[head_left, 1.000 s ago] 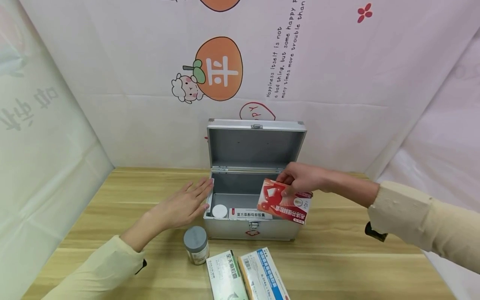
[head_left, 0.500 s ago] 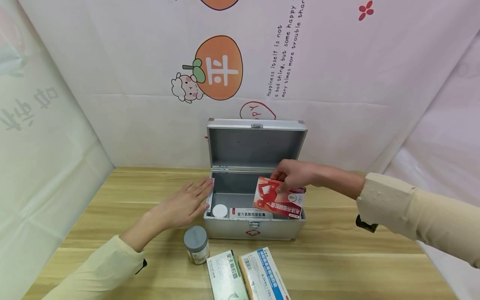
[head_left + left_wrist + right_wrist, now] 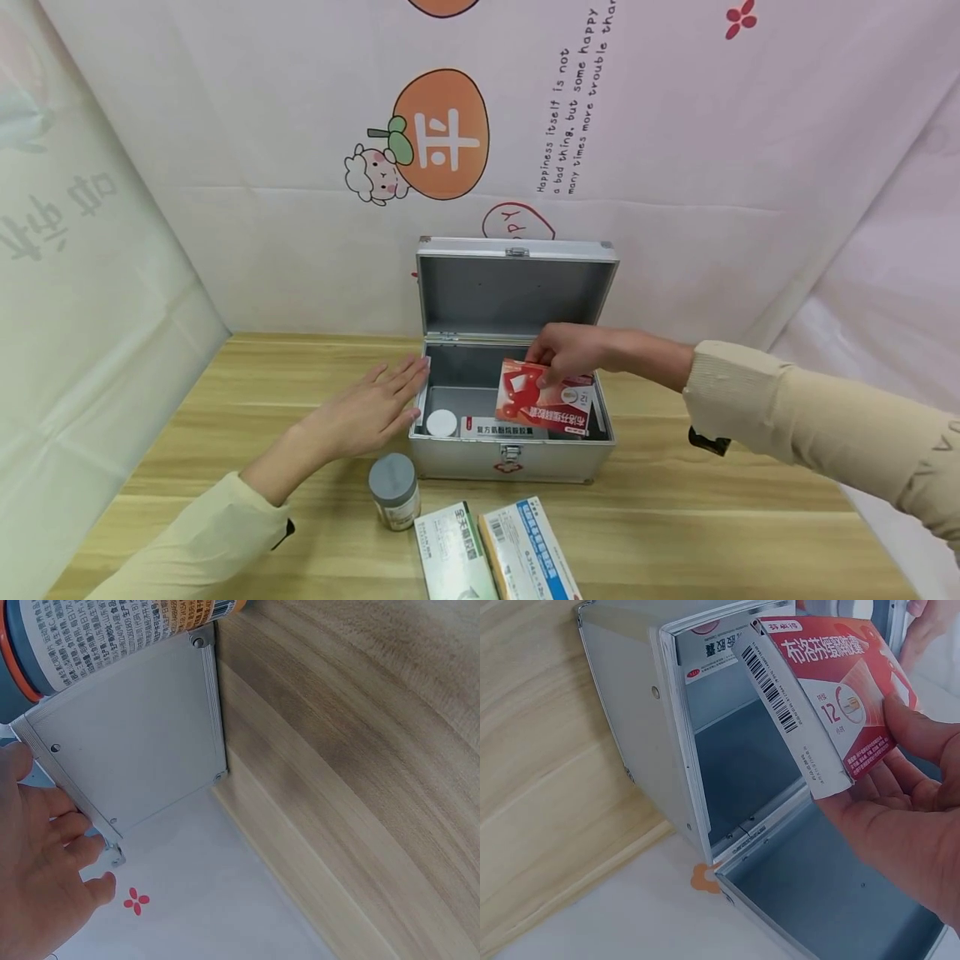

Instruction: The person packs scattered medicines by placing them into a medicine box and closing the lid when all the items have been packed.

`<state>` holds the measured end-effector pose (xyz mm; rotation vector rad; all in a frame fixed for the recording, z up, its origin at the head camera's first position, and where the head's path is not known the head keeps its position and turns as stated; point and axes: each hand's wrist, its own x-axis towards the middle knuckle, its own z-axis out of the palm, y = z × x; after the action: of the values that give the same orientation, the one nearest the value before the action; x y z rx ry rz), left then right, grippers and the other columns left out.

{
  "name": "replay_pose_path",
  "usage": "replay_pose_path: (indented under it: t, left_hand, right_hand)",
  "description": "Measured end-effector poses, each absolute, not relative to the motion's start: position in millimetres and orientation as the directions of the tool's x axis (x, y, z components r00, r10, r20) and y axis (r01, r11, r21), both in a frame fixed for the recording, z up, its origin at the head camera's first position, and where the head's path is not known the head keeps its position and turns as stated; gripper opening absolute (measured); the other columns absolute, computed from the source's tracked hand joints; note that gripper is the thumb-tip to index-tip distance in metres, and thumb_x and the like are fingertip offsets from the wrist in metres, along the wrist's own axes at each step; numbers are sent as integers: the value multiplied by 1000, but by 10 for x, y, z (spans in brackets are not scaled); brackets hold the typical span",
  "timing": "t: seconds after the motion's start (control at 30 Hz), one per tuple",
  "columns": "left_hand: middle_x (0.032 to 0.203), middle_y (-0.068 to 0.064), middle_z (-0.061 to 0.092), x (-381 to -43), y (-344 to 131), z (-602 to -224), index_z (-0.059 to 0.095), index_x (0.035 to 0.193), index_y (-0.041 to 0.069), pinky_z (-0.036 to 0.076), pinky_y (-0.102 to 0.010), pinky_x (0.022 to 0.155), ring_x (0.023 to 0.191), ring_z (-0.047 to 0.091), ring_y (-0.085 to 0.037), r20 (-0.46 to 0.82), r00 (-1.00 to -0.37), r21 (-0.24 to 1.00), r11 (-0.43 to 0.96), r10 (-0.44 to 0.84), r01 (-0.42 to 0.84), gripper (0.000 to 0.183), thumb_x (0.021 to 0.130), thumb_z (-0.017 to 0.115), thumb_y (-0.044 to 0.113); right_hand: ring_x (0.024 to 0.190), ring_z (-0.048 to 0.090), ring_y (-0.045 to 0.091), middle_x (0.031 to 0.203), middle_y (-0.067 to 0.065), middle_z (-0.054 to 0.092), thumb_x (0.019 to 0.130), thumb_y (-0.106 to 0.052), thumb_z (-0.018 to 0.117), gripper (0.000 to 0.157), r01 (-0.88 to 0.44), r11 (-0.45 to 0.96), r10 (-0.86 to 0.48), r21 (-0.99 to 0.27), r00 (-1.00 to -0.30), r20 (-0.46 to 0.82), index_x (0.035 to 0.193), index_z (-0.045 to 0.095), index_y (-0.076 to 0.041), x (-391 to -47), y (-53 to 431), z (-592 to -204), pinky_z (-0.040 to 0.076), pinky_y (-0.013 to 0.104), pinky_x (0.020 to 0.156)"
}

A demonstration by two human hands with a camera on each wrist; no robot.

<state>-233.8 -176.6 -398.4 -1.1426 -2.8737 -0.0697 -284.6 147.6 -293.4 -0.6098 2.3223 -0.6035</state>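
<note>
My right hand (image 3: pixel 573 350) pinches a red medicine box (image 3: pixel 542 395) between thumb and fingers, over the mouth of a silver metal case (image 3: pixel 450 460). In the right wrist view the red box (image 3: pixel 832 682) is tilted at the case opening, its barcode side showing. With its fingers stretched out, my left hand (image 3: pixel 367 412) rests on the case's left rim. Inside the case, a white round cap (image 3: pixel 442 423) and a white medicine box (image 3: pixel 498 428) sit along the front wall. The case's lid (image 3: pixel 516 292) stands raised.
In front of the case stand a grey-lidded jar (image 3: pixel 394 492), a green-and-white medicine box (image 3: pixel 453 550) and a blue-and-white medicine box (image 3: pixel 528 546), on a wooden table (image 3: pixel 690 533). A printed cloth (image 3: pixel 300 258) hangs behind.
My right hand has carried the red medicine box leftward, from the case's right side to over its opening. The left hand has stayed on the rim.
</note>
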Motion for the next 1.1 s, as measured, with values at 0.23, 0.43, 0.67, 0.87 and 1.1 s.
replay_pose_path:
  t: [0.23,0.43,0.67,0.87,1.1]
  left_hand:
    - [165,-15,22,-2342,-1772,-3991,28,155,0,26,-57,121,153,23,-34,65,-724,19,724,687,689,63,107,38,39]
    - [166,-15,20,-2343,-1770,-3977,27,156,0,25,-58,121,154,21,-34,48,-730,29,730,681,683,63,107,37,38]
    - [166,-14,19,-2343,-1760,-3971,26,157,1,25,-58,121,154,21,-33,34,-734,32,733,678,679,63,107,36,39]
    - [166,-15,20,-2351,-1760,-3970,27,156,1,26,-58,121,153,22,-33,37,-727,27,726,686,687,63,107,37,39]
    - [166,-14,20,-2350,-1766,-3971,27,156,0,26,-57,121,154,21,-33,37,-728,23,728,685,686,63,107,36,39]
  right_hand:
    - [86,66,15,101,6,72,90,-10,68,25,-299,783,-581,-546,-665,-469,113,70,-4,-2917,1381,-3025,60,28,79]
    - [85,66,15,101,6,72,89,-8,68,23,-321,796,-575,-513,-665,-477,111,70,-5,-2987,1259,-3096,60,28,78]
    - [83,64,15,98,6,72,89,-8,67,20,-326,800,-576,-504,-653,-493,108,71,-4,-3052,1156,-3224,59,27,77]
    - [85,64,15,100,6,70,91,-9,66,21,-317,804,-577,-503,-622,-529,111,70,-4,-3066,1127,-3345,58,27,78]
    - [85,61,15,100,6,68,93,-4,60,22,-324,789,-606,-521,-551,-574,114,68,-3,-3109,1041,-3501,56,26,77]
